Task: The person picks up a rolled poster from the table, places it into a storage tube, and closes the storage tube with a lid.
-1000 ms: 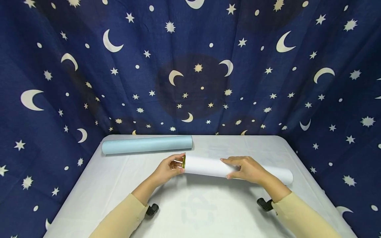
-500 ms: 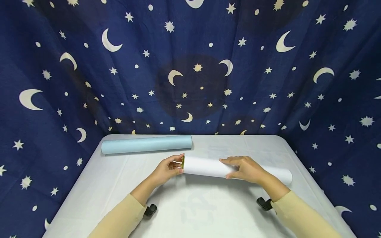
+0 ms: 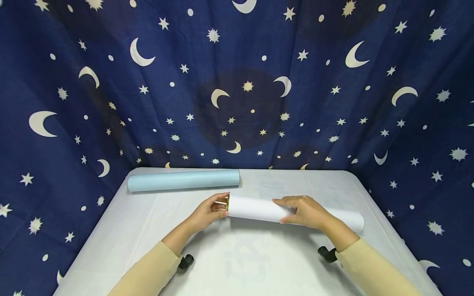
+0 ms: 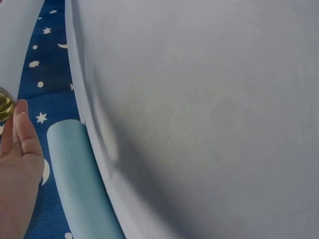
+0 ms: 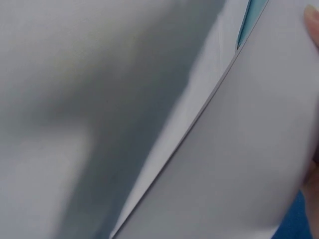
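Observation:
A long white tube point(image 3: 255, 209) lies at a slight slant across the middle of the head view, its right end nearer the person. Its left end carries a shiny gold-coloured cap point(image 3: 227, 202). My left hand point(image 3: 203, 213) pinches that cap at its edge between thumb and fingers. In the left wrist view the round gold face point(image 4: 5, 106) shows above the fingertips. With thumb below and fingers on top, my right hand point(image 3: 309, 211) grips the tube right of its middle. Only parts of this hand enter the right wrist view, beside the tube's white surface point(image 5: 249, 124).
A light blue tube point(image 3: 185, 181) lies near the back edge of the table, at the left. White cloth covers the table point(image 3: 244, 267). A dark blue curtain point(image 3: 252, 53) with moons and stars hangs behind it and along both sides.

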{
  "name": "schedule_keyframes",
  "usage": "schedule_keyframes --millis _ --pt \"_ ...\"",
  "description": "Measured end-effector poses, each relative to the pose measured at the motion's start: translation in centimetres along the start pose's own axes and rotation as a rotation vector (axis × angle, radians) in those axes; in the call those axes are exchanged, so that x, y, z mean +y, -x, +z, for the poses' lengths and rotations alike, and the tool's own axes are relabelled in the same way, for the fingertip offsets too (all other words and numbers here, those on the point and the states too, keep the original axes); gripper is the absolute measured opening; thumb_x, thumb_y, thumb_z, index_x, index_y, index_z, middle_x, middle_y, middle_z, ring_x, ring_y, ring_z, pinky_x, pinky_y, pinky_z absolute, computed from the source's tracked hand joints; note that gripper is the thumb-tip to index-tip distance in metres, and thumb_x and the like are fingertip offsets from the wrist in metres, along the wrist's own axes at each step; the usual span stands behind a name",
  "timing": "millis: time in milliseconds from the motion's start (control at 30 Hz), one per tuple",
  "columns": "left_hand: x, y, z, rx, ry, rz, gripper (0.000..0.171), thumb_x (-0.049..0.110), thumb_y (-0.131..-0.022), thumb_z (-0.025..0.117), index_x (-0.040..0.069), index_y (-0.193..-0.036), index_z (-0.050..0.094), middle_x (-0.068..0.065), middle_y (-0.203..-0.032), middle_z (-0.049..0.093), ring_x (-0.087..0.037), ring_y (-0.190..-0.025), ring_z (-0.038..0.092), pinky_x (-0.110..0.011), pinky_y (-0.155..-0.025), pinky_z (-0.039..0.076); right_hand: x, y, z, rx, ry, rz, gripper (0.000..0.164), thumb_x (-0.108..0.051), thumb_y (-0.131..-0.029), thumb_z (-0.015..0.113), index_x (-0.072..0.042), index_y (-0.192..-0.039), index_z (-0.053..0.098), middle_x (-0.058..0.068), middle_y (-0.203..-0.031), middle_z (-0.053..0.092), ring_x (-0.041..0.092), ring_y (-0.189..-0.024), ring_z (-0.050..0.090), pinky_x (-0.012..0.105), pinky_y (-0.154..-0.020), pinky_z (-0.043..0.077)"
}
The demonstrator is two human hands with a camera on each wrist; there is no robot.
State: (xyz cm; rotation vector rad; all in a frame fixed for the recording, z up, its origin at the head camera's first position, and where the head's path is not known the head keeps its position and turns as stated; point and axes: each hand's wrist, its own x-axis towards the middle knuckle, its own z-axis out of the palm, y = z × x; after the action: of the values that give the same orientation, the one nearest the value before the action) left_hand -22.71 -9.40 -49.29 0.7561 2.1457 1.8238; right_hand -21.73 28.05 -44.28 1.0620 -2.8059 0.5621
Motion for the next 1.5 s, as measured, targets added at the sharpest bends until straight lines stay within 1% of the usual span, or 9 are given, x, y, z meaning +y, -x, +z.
schedule_keyframes --millis 67,233,500,800,1033,1167,1267,1400,1500 --pt "0.0 0.0 0.0 -0.002 -0.008 -0.004 0.067 0.005 -0.092 0.068 0.000 -0.152 0.038 -0.026 -0.136 0.051 -0.037 -0.120 0.058 -0.030 -0.094 0.053 0.0 0.0 0.1 0.008 0.013 -0.009 0.068 -0.048 -0.077 0.083 -0.027 -0.138 0.063 0.010 -0.125 0.069 0.029 -0.113 0.066 0.050 -0.092 0.054" --pt "-0.1 0.0 -0.2 0.010 -0.091 -0.004 0.066 0.006 -0.093 0.069 0.001 -0.151 0.039 -0.021 -0.137 0.053 -0.034 -0.121 0.059 -0.033 -0.098 0.051 -0.1 0.0 0.1 0.006 0.026 -0.007 0.068 -0.049 -0.078 0.082 -0.028 -0.139 0.062 0.011 -0.126 0.068 0.030 -0.114 0.066 0.051 -0.092 0.053" --pt "0.3 0.0 -0.3 0.015 -0.181 0.005 0.065 0.014 -0.094 0.070 0.005 -0.152 0.041 -0.016 -0.139 0.056 -0.031 -0.121 0.059 -0.042 -0.102 0.048 -0.3 0.0 -0.3 -0.015 0.035 0.012 0.068 -0.046 -0.079 0.083 -0.027 -0.141 0.061 0.011 -0.129 0.067 0.031 -0.117 0.064 0.052 -0.096 0.051" --pt "0.6 0.3 -0.6 0.034 -0.274 0.008 0.063 0.022 -0.095 0.071 0.008 -0.150 0.044 -0.019 -0.140 0.055 -0.033 -0.122 0.058 -0.049 -0.103 0.045 0.2 0.2 -0.8 0.005 0.051 0.024 0.068 -0.041 -0.077 0.086 -0.029 -0.139 0.062 0.008 -0.128 0.067 0.029 -0.117 0.064 0.051 -0.095 0.051" --pt "1.0 0.9 -1.5 0.061 -0.339 -0.004 0.057 0.027 -0.097 0.069 0.013 -0.148 0.049 -0.016 -0.139 0.057 -0.028 -0.122 0.059 -0.050 -0.102 0.044 0.9 0.4 -1.4 0.027 0.056 0.038 0.069 -0.033 -0.075 0.089 -0.028 -0.139 0.063 0.007 -0.128 0.067 0.028 -0.115 0.064 0.050 -0.094 0.052" --pt "1.2 1.3 -2.2 0.075 -0.392 -0.013 0.051 0.029 -0.097 0.069 0.013 -0.143 0.054 -0.010 -0.140 0.058 -0.027 -0.123 0.059 -0.048 -0.103 0.044 1.5 0.4 -1.7 0.042 0.061 0.022 0.069 -0.033 -0.076 0.088 -0.027 -0.139 0.062 0.003 -0.128 0.067 0.019 -0.108 0.066 0.045 -0.092 0.053" --pt "1.2 1.7 -2.8 0.091 -0.429 -0.025 0.048 0.029 -0.096 0.069 0.013 -0.140 0.057 -0.006 -0.139 0.059 -0.025 -0.123 0.058 -0.047 -0.103 0.044 2.0 0.4 -2.0 0.033 0.060 0.036 0.068 -0.034 -0.078 0.087 -0.027 -0.140 0.061 0.003 -0.130 0.066 0.017 -0.105 0.066 0.045 -0.093 0.053" --pt "1.1 2.3 -3.6 0.123 -0.482 -0.029 0.048 0.032 -0.097 0.068 0.013 -0.140 0.058 -0.002 -0.137 0.060 -0.024 -0.123 0.057 -0.048 -0.103 0.044 2.4 0.4 -2.2 0.017 0.067 0.067 0.067 -0.035 -0.080 0.085 -0.028 -0.141 0.060 0.010 -0.133 0.064 0.027 -0.113 0.065 0.050 -0.097 0.050" --pt "1.3 2.8 -4.1 0.149 -0.509 -0.039 0.048 0.033 -0.097 0.068 0.014 -0.139 0.059 -0.001 -0.136 0.060 -0.024 -0.123 0.057 -0.047 -0.104 0.044 2.7 0.3 -2.2 0.015 0.075 0.080 0.068 -0.035 -0.080 0.085 -0.028 -0.142 0.059 0.011 -0.134 0.063 0.031 -0.119 0.062 0.053 -0.098 0.049"
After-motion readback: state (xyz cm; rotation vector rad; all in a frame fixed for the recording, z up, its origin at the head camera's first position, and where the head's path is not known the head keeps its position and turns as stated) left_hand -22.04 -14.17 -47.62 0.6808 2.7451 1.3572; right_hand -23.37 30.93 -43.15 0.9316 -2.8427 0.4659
